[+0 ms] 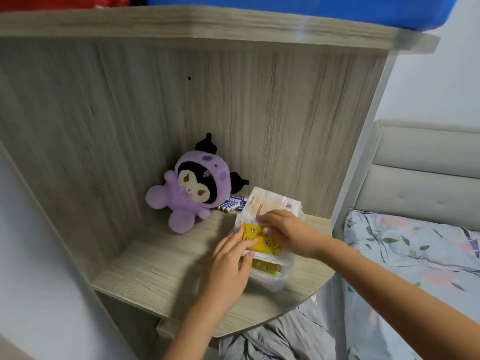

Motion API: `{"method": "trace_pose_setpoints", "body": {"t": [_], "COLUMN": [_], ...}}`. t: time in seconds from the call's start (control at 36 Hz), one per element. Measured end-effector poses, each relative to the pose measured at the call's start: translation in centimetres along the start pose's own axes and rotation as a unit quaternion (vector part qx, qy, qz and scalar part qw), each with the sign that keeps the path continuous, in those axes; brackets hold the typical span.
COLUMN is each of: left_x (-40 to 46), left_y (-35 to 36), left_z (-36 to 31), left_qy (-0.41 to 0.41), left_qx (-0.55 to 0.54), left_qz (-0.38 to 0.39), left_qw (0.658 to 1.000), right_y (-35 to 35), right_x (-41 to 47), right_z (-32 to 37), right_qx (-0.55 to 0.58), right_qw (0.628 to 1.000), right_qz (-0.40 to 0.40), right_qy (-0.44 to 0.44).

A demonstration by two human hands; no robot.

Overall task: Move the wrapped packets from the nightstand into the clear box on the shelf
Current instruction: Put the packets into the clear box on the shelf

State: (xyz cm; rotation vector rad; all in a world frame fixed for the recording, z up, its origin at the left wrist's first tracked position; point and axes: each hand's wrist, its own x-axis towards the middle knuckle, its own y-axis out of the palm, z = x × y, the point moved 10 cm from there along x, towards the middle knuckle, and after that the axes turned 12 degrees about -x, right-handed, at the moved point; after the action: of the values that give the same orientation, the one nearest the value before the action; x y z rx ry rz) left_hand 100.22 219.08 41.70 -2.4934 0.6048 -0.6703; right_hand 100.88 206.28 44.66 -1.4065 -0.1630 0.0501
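Observation:
A clear plastic box (279, 278) sits on the wooden shelf (161, 271), near its right front. Wrapped packets fill it: a yellow patterned packet (262, 242) lies on top, another yellow one (265, 267) shows beneath, and a pale cream packet (267, 203) sticks up at the back. My left hand (228, 266) lies over the box's left side, fingers stretched onto the top yellow packet. My right hand (288, 232) presses down on the packets from the right, fingers fairly flat. The nightstand is not in view.
A purple plush toy (189, 189) leans in the shelf's back corner. Several loose batteries (232, 203) lie behind the box. Grey cloth (280, 336) is bunched below the shelf. A bed with floral bedding (415, 255) is to the right. A blue bin (311, 9) sits overhead.

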Motion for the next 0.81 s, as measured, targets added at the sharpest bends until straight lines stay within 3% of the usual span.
{"method": "trace_pose_setpoints", "body": {"t": [0.17,0.42,0.81], "left_x": [0.3,0.1,-0.2], "left_y": [-0.1,-0.9,-0.5], "left_z": [-0.4,-0.7,-0.3], "left_qy": [0.005,0.006,0.011], "left_qx": [0.022,0.018,0.040], "left_qz": [-0.039,-0.039,-0.072], "left_qw": [0.999,0.999,0.997], "right_y": [1.4,1.8,1.1], "right_x": [-1.0,-1.2,-1.7], "right_z": [-0.3,0.0,0.5], "right_qx": [0.011,0.023,-0.001], "right_qw": [0.998,0.999,0.996], "right_qz": [-0.057,-0.028,-0.086], "right_qy": [-0.002,-0.015,-0.035]}}
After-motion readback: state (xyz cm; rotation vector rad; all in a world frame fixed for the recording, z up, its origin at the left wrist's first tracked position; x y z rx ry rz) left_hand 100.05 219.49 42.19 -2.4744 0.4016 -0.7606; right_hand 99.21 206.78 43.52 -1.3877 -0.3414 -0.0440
